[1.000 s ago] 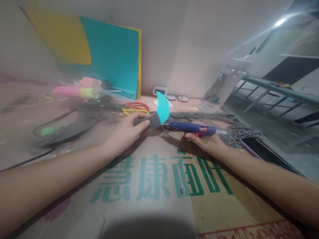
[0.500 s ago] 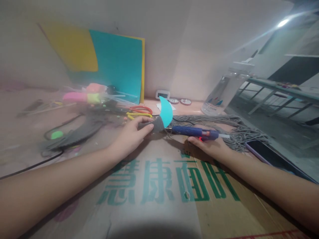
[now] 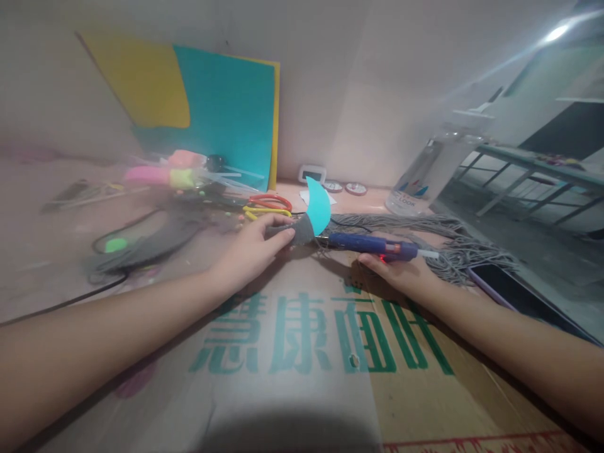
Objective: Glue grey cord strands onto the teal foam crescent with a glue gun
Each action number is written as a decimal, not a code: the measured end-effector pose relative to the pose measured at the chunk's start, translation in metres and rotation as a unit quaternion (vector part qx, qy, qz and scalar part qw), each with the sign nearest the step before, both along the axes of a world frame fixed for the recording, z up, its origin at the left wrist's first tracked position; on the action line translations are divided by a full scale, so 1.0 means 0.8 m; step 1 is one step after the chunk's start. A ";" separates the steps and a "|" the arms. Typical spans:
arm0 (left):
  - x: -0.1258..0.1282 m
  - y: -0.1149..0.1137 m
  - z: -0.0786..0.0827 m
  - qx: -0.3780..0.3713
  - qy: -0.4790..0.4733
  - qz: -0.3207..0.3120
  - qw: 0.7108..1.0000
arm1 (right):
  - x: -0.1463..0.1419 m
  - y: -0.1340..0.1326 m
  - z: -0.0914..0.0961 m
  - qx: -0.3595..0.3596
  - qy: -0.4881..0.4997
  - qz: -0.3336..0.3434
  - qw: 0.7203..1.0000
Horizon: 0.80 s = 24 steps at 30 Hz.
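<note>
My left hand (image 3: pixel 264 242) pinches a dark grey piece (image 3: pixel 303 229), which looks made of cord, between thumb and fingers. A bright turquoise curved cut-out (image 3: pixel 319 204) stands up from its right edge. In my right hand (image 3: pixel 396 267) is a blue glue gun (image 3: pixel 356 243), held sideways with its nozzle pointing left. A white glue stick (image 3: pixel 428 254) sticks out of its back end, and a red light glows near my thumb. The nozzle tip meets the lower edge of the cut-out and the grey piece; whether it touches them I cannot tell.
Loose grey cord (image 3: pixel 472 251) lies behind my right hand, with a phone (image 3: pixel 523 296) and a clear bottle (image 3: pixel 419 173) beside it. Scissors (image 3: pixel 270 202) lie behind my left hand. Turquoise and yellow sheets (image 3: pixel 231 113) lean on the wall. Printed cardboard (image 3: pixel 302 402) covers the front.
The view has shifted slightly, so the scene sits a little higher and further right. Both hands keep their holds, and the glue gun stays at the grey piece.
</note>
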<state>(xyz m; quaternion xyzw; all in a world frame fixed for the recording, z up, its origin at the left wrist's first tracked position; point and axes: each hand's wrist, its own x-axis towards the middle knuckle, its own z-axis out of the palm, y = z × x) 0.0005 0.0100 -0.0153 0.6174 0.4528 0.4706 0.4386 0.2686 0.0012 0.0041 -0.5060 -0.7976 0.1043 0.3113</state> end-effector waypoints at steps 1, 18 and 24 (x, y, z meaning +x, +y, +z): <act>0.001 0.000 0.001 -0.002 -0.002 0.000 1.000 | 0.000 0.000 0.000 0.006 0.001 -0.001 1.000; 0.002 -0.002 0.001 -0.008 -0.004 0.009 1.000 | 0.004 0.003 -0.002 0.014 -0.029 0.020 0.999; 0.002 0.000 -0.002 0.009 0.001 0.003 1.000 | 0.005 0.005 -0.005 0.030 -0.024 0.008 0.999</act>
